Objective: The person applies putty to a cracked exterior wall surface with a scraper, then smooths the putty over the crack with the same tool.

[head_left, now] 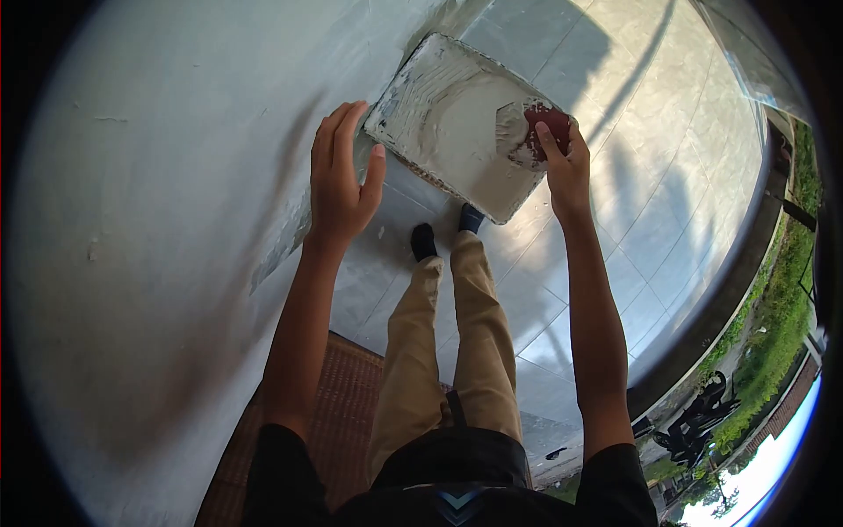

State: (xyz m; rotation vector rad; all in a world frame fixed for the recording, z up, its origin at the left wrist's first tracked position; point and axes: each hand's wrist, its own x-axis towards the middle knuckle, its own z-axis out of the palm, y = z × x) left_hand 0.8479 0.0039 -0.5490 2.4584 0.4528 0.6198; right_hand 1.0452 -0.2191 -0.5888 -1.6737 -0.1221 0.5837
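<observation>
My left hand (341, 180) holds the near left edge of a flat rectangular board (448, 114) smeared with white plaster, with the fingers spread behind it and the thumb at its rim. My right hand (564, 167) grips a dark red-handled tool (543, 123), apparently a scraper, whose blade rests in a lump of plaster on the board's right side. The board is held up in front of me, next to a pale plastered wall (158, 228). My legs in tan trousers (457, 351) and dark socks show below.
The wall fills the left half of the view. Pale floor tiles (632, 193) lie under my feet. A reddish woven mat (334, 413) lies at the wall's base. Beyond the floor's dark edge at the right are grass and parked motorbikes (702, 422).
</observation>
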